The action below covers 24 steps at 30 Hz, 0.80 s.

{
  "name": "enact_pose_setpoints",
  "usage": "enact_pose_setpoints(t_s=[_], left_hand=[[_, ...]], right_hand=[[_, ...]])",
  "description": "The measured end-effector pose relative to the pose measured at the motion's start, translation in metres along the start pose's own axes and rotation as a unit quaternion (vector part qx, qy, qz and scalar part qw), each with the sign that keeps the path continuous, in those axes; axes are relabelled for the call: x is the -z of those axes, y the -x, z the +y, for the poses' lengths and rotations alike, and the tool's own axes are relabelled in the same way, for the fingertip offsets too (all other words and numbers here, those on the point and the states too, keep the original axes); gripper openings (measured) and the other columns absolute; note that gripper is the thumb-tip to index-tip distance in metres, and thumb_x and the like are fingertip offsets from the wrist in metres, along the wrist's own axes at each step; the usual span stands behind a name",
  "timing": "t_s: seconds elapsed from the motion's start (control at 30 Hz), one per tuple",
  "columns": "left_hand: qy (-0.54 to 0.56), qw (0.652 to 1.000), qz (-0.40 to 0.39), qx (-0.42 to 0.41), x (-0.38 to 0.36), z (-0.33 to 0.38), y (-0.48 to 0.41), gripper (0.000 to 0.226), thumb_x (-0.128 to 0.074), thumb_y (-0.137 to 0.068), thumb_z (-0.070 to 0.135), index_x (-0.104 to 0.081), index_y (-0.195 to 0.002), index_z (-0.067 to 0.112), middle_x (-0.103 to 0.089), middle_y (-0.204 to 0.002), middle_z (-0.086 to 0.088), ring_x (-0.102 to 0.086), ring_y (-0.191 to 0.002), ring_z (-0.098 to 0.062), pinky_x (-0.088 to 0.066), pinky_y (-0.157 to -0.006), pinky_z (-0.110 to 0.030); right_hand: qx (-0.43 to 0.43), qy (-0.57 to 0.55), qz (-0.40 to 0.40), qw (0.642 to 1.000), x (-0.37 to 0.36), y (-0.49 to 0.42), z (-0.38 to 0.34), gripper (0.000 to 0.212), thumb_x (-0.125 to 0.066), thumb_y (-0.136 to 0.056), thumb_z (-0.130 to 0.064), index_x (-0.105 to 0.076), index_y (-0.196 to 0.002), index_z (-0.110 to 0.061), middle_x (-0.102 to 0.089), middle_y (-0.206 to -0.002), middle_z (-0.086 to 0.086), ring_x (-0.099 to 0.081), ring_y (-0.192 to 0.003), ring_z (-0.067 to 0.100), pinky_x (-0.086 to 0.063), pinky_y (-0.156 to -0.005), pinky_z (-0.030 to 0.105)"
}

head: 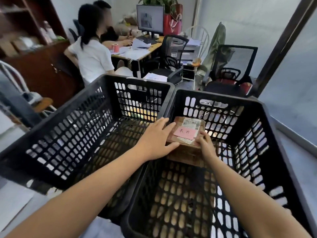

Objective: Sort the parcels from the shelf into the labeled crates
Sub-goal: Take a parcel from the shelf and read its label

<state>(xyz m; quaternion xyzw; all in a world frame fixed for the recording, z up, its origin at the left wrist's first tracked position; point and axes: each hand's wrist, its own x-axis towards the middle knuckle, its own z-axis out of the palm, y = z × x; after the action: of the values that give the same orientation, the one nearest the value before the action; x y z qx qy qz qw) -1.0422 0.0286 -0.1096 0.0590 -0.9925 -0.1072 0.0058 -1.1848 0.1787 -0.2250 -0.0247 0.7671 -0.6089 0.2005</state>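
Parcel (186,154): a small brown cardboard box, worn and creased at its edges, with its top face turned up toward the camera.
Pink note (184,133): a rectangular slip stuck on the parcel's top face, bearing handwritten red characters too blurred to read.
Shipping label (191,123): a white printed sticker on the far part of the top face, touching the pink note, with small print and a bold "69" at its right end.
Parcel position: inside the outline of the right crate (214,96), toward its far-left corner and below the rim; whether it rests on the crate floor cannot be told.
Left hand (157,138): grasps the parcel's left side, fingers spread along the top edge and thumb laid against the near face.
Right hand (205,145): grasps the near-right corner, fingers curled over the top edge.
Left crate (137,81): black perforated plastic, touching the right crate side by side.
Background: two seated people at a counter (155,46) strewn with papers, a monitor (150,19) on it, black office chairs beside it.
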Motion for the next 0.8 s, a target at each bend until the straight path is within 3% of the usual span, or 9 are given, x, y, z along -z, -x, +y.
enact_pose_setpoints(t_s=[0.1, 0.17, 0.23, 0.3, 0.37, 0.47, 0.6, 0.8], left_hand=[[-0.003, 1.000, -0.006, 0.005, 0.000, 0.000, 0.000, 0.074, -0.042, -0.091, 0.054, -0.011, -0.149, 0.021, -0.004, -0.157, -0.003, 0.002, -0.145, -0.017, -0.003, -0.116, -0.033], [-0.004, 1.000, -0.011, 0.004, 0.000, 0.000, 0.000, 0.075, -0.041, -0.091, 0.055, -0.010, -0.149, 0.021, -0.001, -0.158, -0.003, 0.004, -0.145, -0.017, -0.002, -0.116, -0.032], [0.002, 1.000, -0.008, 0.006, 0.001, 0.000, 0.001, 0.075, -0.041, -0.091, 0.055, -0.010, -0.149, 0.021, -0.001, -0.158, -0.003, 0.005, -0.145, -0.016, -0.002, -0.116, -0.032], [0.015, 1.000, -0.005, 0.009, 0.001, 0.000, 0.002, 0.074, -0.042, -0.091, 0.054, -0.011, -0.149, 0.020, -0.002, -0.158, -0.002, 0.005, -0.145, -0.016, -0.003, -0.116, -0.032], [0.023, 1.000, -0.003, 0.012, 0.002, 0.000, 0.003, 0.073, -0.042, -0.091, 0.053, -0.012, -0.149, 0.020, -0.003, -0.158, -0.002, 0.004, -0.145, -0.015, -0.003, -0.116, -0.031], [0.020, 1.000, 0.001, 0.011, 0.002, 0.000, 0.003, 0.073, -0.042, -0.091, 0.053, -0.013, -0.149, 0.020, -0.005, -0.158, -0.001, 0.004, -0.145, -0.015, -0.003, -0.116, -0.031], [0.007, 1.000, 0.000, 0.005, 0.000, -0.001, 0.003, 0.073, -0.042, -0.091, 0.054, -0.014, -0.149, 0.020, -0.007, -0.157, -0.001, 0.003, -0.145, -0.016, -0.004, -0.116, -0.032], [0.014, 1.000, 0.004, 0.006, 0.000, -0.001, 0.003, 0.073, -0.043, -0.090, 0.055, -0.016, -0.149, 0.020, -0.010, -0.157, -0.001, 0.002, -0.145, -0.015, -0.005, -0.116, -0.032]], right_hand=[[0.004, 0.074, -0.008, 0.997, 0.003, -0.006, 0.006, 0.047, -0.049, -0.094, -0.017, -0.037, -0.139, -0.022, -0.047, -0.136, 0.010, -0.056, -0.095, 0.018, -0.044, -0.067, 0.019], [-0.005, 0.121, -0.046, 0.992, 0.006, -0.005, 0.008, 0.054, -0.053, -0.093, -0.017, -0.032, -0.143, -0.021, -0.049, -0.132, 0.007, -0.058, -0.089, 0.015, -0.046, -0.068, 0.021], [0.007, 0.148, -0.087, 0.985, 0.008, -0.001, 0.009, 0.069, -0.064, -0.086, -0.027, -0.028, -0.145, -0.021, -0.046, -0.139, 0.008, -0.059, -0.103, 0.018, -0.052, -0.085, 0.033], [0.030, 0.209, -0.121, 0.970, 0.011, -0.002, 0.014, 0.099, -0.076, -0.066, -0.054, -0.025, -0.145, -0.022, -0.039, -0.145, 0.009, -0.047, -0.125, 0.026, -0.040, -0.104, 0.047], [0.027, 0.286, -0.158, 0.945, 0.011, 0.004, 0.010, 0.117, -0.082, -0.059, -0.052, -0.013, -0.149, -0.020, -0.024, -0.151, 0.012, -0.030, -0.137, 0.030, -0.027, -0.113, 0.047], [0.019, 0.332, -0.165, 0.928, 0.008, 0.009, 0.012, 0.112, -0.081, -0.070, -0.028, -0.004, -0.150, -0.015, -0.012, -0.153, 0.013, -0.022, -0.139, 0.030, -0.021, -0.113, 0.037], [0.047, 0.326, -0.117, 0.937, 0.004, 0.000, 0.014, 0.107, -0.084, -0.066, -0.026, -0.016, -0.148, -0.011, -0.020, -0.151, 0.012, -0.027, -0.137, 0.025, -0.021, -0.112, 0.031], [0.038, 0.340, -0.113, 0.933, 0.002, -0.006, 0.015, 0.107, -0.084, -0.066, -0.027, -0.018, -0.149, -0.012, -0.019, -0.152, 0.010, -0.027, -0.138, 0.025, -0.023, -0.113, 0.034]])
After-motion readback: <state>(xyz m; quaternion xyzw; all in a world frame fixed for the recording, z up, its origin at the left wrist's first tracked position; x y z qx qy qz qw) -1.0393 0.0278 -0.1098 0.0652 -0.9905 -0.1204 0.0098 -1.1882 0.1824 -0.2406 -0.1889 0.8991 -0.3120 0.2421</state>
